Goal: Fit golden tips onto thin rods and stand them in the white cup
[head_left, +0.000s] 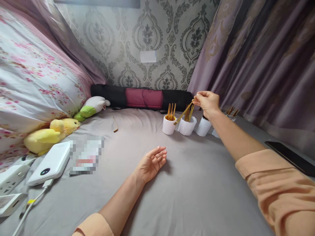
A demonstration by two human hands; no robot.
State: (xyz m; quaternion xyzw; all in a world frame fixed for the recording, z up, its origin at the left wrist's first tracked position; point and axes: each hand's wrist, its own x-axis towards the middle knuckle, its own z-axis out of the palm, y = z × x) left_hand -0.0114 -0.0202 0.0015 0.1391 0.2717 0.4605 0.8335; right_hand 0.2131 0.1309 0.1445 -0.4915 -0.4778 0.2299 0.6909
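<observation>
1. Slim golden stick (183, 113), pinched at its upper end by the nearer right hand (206, 101), slanting down-left; lower tip beside the leftmost white cup (169, 127).
2. Left hand (152, 164): empty, loosely open; stick lies ahead, rightward.

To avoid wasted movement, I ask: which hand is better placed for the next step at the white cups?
Probably the right hand: it holds a thin golden stick near the white cups. The left hand looks empty, farther away.
</observation>
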